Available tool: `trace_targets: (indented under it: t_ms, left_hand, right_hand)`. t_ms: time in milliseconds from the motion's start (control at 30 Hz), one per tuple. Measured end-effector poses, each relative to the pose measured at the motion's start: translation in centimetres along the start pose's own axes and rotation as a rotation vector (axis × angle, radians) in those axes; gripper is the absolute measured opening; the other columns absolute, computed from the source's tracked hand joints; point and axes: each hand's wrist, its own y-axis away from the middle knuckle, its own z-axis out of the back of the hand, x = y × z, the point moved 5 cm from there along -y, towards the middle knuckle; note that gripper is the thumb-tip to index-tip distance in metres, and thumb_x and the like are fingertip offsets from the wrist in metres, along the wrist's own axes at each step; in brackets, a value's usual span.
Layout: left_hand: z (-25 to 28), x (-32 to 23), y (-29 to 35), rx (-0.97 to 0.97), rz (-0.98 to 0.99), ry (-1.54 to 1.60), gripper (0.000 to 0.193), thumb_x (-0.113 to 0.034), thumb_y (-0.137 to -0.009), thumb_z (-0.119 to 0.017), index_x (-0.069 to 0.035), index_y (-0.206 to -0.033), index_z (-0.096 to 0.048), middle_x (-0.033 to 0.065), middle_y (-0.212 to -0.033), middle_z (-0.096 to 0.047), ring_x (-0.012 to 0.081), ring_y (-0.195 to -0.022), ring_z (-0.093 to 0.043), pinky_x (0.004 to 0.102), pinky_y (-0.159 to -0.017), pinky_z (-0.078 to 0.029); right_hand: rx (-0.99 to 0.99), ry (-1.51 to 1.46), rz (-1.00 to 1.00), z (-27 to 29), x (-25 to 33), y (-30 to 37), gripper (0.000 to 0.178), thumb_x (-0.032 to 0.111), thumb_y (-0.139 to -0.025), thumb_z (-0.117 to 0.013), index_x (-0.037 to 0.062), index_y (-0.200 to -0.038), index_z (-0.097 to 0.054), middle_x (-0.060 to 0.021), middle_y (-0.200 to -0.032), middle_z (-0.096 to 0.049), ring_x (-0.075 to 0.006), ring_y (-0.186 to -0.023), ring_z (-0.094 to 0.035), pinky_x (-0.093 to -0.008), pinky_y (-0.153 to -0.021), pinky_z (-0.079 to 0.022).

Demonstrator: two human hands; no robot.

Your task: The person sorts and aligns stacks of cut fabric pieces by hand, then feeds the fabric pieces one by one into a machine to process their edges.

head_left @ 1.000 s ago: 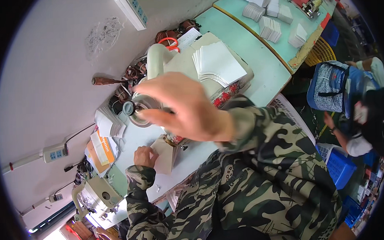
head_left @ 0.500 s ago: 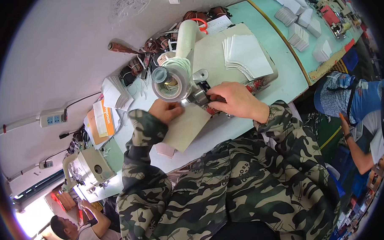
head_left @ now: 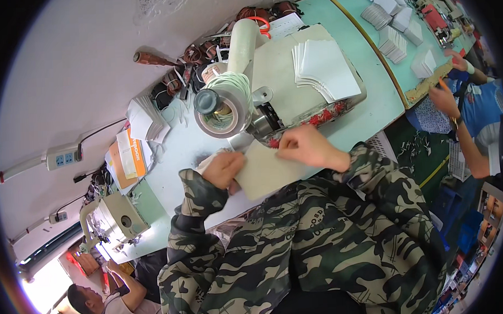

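Observation:
A beige, paper-like sheet (head_left: 267, 170) is stretched between my two hands in front of the cream machine (head_left: 244, 49). My left hand (head_left: 223, 170) pinches the sheet's left edge, with a pale piece partly hidden behind it on the table. At the sheet's upper right corner, my right hand (head_left: 311, 146) grips with thumb and fingers. Just beyond the hands are the machine's dark metal head (head_left: 266, 121) and a round holder (head_left: 221, 115) wound with pale cord or tape. A stack of white sheets (head_left: 327, 70) with curved corners rests on the machine's bed.
At the left lie another stack of sheets (head_left: 146, 121) and an orange-and-white packet (head_left: 134, 155). Red-handled scissors (head_left: 264, 27) lie behind the machine. A second machine (head_left: 116, 221) stands lower left. More stacks (head_left: 391, 44) sit far right, where a person's hand (head_left: 444, 100) shows.
My hands have drawn the sheet away from the machine head, toward my body, and it is turned. The person on the right has raised both arms toward the far table.

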Motion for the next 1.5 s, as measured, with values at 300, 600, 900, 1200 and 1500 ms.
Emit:
trace_targets:
  t_ms: [300,600,900,1200,1500]
  left_hand:
    - [2.5,-3.9,-3.5,-0.39,-0.328,-0.747,0.037,-0.032,-0.093,-0.052,0.001,-0.087,-0.065,0.0156,-0.068,-0.061,0.0297,-0.063,-0.059,0.0384,-0.062,-0.046]
    - [5.5,7.8,3.8,-0.336,0.368,-1.205,0.038,-0.043,-0.083,-0.064,-0.014,-0.107,-0.06,0.0122,-0.094,-0.067,0.0355,-0.077,-0.066,0.0494,-0.066,-0.051]
    - [5.0,9.4,4.1,-0.677,0.041,-1.199,0.032,-0.03,-0.077,-0.072,-0.019,-0.106,-0.063,0.006,-0.095,-0.065,0.0283,-0.071,-0.066,0.0401,-0.061,-0.053]
    - [5.1,-1.4,4.3,-0.1,-0.182,-0.192,0.025,-0.021,-0.084,-0.063,0.001,-0.096,-0.067,0.0124,-0.072,-0.064,0.0198,-0.06,-0.058,0.0318,-0.059,-0.046]
    - [5.5,-1.4,0.0,-0.179,-0.063,-0.42,0.027,-0.025,-0.082,-0.06,0.0,-0.089,-0.069,0.0156,-0.07,-0.065,0.0237,-0.064,-0.064,0.0334,-0.062,-0.049]
  right_hand:
    - [0.047,-0.343,-0.203,0.9,-2.4,1.2,0.025,0.01,-0.083,-0.071,-0.0059,-0.101,-0.065,-0.0076,-0.086,-0.069,-0.0112,-0.074,-0.063,-0.024,-0.065,-0.052]
    - [-0.835,0.771,0.35,12.7,3.6,4.4,0.03,0.008,-0.073,-0.073,0.0053,-0.101,-0.066,-0.0071,-0.09,-0.064,-0.0262,-0.082,-0.061,-0.0361,-0.07,-0.047]
    - [-0.619,0.598,0.431,7.1,2.6,2.3,0.029,0.011,-0.072,-0.075,0.0061,-0.099,-0.064,-0.0073,-0.096,-0.063,-0.0286,-0.09,-0.058,-0.0388,-0.077,-0.045]
    - [-0.268,0.119,0.314,3.5,3.4,1.6,0.02,0.011,-0.078,-0.07,0.0011,-0.095,-0.065,-0.0129,-0.078,-0.065,-0.0292,-0.073,-0.064,-0.0389,-0.065,-0.05]
    - [-0.118,0.298,0.304,2.4,2.1,-0.9,0.026,0.021,-0.077,-0.07,0.0047,-0.096,-0.066,-0.0119,-0.084,-0.065,-0.0315,-0.081,-0.061,-0.0421,-0.07,-0.048]
